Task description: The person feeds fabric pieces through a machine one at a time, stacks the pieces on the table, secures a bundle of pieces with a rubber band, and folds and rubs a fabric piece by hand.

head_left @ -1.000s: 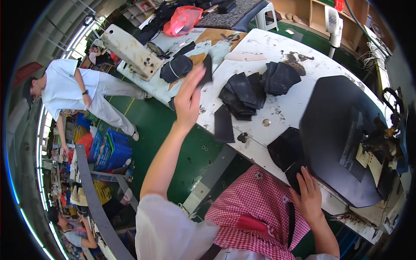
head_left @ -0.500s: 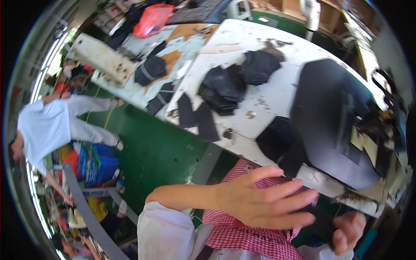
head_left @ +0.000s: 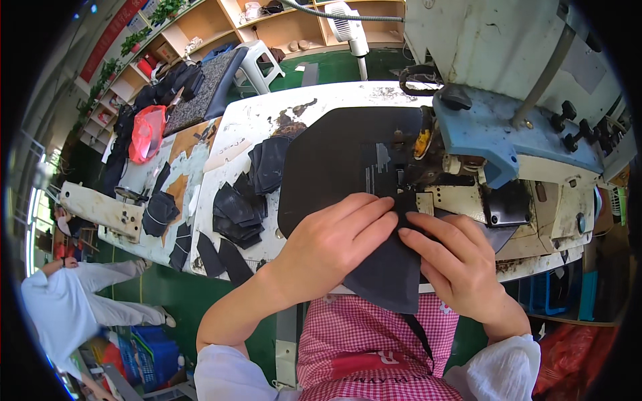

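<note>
A dark, flexible flat piece (head_left: pixel 386 279), fabric or leather I cannot tell, lies at the needle area of a sewing machine (head_left: pixel 478 130) and hangs over the table's front edge. My left hand (head_left: pixel 334 237) presses its closed fingers on the piece's left side near the needle. Against its right side my right hand (head_left: pixel 461 264) grips with curled fingers, the fingertips of both hands almost meeting. Both thumbs are largely hidden. Under the work, a smooth black board (head_left: pixel 317 157) extends left from the machine.
Stacked dark cut pieces (head_left: pixel 237 210) lie on the white table (head_left: pixel 221 164) left of the board. Farther left are a red plastic bag (head_left: pixel 147 134) and another machine arm (head_left: pixel 100 204). A white fan (head_left: pixel 351 30) stands behind. A person in white (head_left: pixel 60 301) walks at left.
My view has swung right to the sewing machine. My left hand, spread in the air before, and my right hand, low at the right before, are now together on the dark piece.
</note>
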`<state>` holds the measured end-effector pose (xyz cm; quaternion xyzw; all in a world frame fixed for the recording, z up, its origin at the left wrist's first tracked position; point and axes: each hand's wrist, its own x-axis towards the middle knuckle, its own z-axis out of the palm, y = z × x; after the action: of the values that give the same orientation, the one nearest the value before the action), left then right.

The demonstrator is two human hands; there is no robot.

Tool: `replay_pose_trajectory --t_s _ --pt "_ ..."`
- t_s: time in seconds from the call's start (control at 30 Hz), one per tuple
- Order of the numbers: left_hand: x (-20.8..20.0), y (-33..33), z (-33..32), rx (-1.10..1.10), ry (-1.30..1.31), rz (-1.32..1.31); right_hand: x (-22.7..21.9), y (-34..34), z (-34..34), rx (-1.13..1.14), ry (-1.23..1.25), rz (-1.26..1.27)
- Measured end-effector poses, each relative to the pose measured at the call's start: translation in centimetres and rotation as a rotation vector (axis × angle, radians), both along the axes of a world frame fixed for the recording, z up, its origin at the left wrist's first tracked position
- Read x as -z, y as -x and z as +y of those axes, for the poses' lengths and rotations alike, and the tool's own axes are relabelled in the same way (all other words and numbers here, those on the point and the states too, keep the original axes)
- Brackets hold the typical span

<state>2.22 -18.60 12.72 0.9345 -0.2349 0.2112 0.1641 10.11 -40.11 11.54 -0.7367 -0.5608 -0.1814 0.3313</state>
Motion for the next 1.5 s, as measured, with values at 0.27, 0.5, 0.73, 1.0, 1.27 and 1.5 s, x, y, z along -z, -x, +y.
replay_pose_trajectory --t_s 0.27,0.5,0.73,1.0,1.27,1.5 --pt "-0.4 -0.9 0.8 -0.020 -0.011 0.035 -0.2 0.0 0.4 0.093 0.062 0.035" --pt "-0.8 -1.5 1.6 0.030 -0.134 0.089 -0.1 0.0 0.4 0.101 0.080 0.021" --pt "-1.2 -1.1 1.6 0.091 -0.047 0.208 -0.4 0.0 0.5 0.105 0.123 0.018" --pt "-0.9 -2.0 2.5 0.141 -0.122 0.167 -0.4 0.1 0.5 0.110 0.125 0.065" --pt "-0.6 -2.4 1.9 0.082 -0.128 0.084 -0.2 0.1 0.4 0.122 0.084 0.028" --pt "-0.5 -1.4 0.2 -0.044 -0.063 0.109 0.3 0.0 0.1 0.069 -0.070 0.101"
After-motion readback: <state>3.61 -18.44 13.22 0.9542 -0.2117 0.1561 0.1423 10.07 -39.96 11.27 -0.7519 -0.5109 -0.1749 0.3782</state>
